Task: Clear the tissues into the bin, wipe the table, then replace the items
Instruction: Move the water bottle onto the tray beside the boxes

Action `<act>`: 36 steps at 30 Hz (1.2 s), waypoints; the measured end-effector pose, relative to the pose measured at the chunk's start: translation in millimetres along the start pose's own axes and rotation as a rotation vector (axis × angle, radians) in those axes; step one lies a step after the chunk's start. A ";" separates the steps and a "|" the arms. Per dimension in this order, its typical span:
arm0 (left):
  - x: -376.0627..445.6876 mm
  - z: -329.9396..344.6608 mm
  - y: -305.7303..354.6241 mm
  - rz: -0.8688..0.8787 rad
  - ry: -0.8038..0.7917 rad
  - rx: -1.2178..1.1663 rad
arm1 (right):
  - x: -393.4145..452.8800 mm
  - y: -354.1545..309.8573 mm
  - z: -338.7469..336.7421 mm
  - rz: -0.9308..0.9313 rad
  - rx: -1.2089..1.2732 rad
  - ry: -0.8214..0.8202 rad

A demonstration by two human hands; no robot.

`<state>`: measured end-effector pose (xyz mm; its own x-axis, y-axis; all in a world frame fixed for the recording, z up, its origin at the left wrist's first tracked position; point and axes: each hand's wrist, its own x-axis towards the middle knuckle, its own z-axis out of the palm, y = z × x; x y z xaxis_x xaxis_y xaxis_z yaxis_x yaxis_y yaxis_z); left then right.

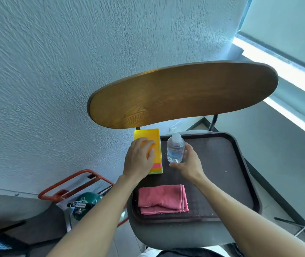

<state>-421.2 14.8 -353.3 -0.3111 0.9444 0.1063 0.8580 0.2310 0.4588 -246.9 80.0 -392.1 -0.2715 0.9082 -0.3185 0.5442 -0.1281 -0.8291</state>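
A dark brown tray is seen lying on the grey seat of a chair, below its curved wooden backrest. Near the tray's far left corner a small clear water bottle with a white cap stands upright; it is cupped by the right hand, whose thumb and fingers are curled round its lower part. Just left of the bottle, at the tray's left edge, a yellow box with pink and green bands on its near end is found. An orange object on top of this box is gripped by the left hand, its fingers curled over it. A folded pink cloth lies flat on the near part of the tray, apart from both hands. Pale crumbs are scattered over the tray's surface. An orange metal frame and a green object are visible lower left, beside the chair.
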 end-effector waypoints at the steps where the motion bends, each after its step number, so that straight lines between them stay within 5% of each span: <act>1: -0.1 0.5 0.4 0.002 0.000 0.001 | -1.3 5.8 3.5 0.028 -0.010 0.013; 36: 2.2 14.1 -9.8 0.088 0.106 0.117 | 60.7 -1.3 40.0 0.105 0.020 0.044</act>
<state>-424.6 18.0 -370.0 -0.2691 0.9335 0.2369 0.9236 0.1804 0.3382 -295.8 119.4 -428.8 -0.1785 0.9057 -0.3845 0.5522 -0.2313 -0.8010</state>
